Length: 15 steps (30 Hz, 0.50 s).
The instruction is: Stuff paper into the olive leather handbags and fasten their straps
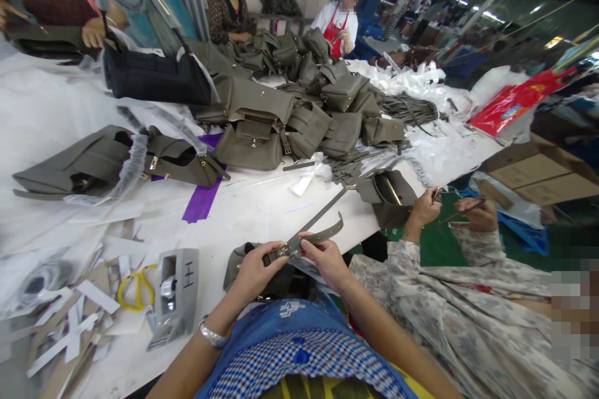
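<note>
Both of my hands are on one olive-grey strap (322, 235) with a small metal buckle, held just above my lap at the table's edge. My left hand (256, 269) pinches the strap at the buckle. Its free, curved end, dotted with holes, passes through the fingers of my right hand (325, 259). A longer, narrow length of the strap runs up and to the right, toward a metal clip on the table. Beneath my hands sits an olive-grey handbag (238, 262), partly hidden by them and by my blue apron.
A tape dispenser (176, 293), yellow scissors (135, 287) and paper scraps (72, 330) lie at the left. Several olive handbags (253, 143) are heaped across the table, with a black bag (154, 78) behind. At my right, a co-worker's hands (425, 209) hold small parts beside another bag (388, 196).
</note>
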Motion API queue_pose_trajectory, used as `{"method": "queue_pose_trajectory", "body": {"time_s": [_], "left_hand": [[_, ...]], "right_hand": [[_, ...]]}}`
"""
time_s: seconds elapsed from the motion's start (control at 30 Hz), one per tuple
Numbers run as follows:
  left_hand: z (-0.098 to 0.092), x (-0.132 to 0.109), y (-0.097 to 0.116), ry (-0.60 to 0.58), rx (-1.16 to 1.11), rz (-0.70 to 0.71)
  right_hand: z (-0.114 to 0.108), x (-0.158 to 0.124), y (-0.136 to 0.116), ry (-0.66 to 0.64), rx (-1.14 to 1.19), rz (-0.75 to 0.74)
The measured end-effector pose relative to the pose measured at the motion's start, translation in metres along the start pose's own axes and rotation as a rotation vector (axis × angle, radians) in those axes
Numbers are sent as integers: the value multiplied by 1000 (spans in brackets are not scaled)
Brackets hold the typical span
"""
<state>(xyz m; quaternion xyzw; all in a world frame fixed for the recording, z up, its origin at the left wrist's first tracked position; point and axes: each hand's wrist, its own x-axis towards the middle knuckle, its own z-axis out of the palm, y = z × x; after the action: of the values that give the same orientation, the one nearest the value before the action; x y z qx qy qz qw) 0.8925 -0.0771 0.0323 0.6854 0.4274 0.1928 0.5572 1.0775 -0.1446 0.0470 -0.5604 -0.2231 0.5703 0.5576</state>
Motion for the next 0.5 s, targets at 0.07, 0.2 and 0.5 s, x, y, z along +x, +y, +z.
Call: {"method": "queue_pose_trajectory", "body": {"time_s": [0.07,0.2,0.5], "left_hand": [[-1,-1,1,-19,-15,-6],[-7,-2,3,-87,-88,12],[-16,-3,-3,-122,-188,7]], "right_hand": [[-3,1,4,16,-12,28],[-3,1,8,24,-30,53],[9,-3,6,-9,-219,-15]]}}
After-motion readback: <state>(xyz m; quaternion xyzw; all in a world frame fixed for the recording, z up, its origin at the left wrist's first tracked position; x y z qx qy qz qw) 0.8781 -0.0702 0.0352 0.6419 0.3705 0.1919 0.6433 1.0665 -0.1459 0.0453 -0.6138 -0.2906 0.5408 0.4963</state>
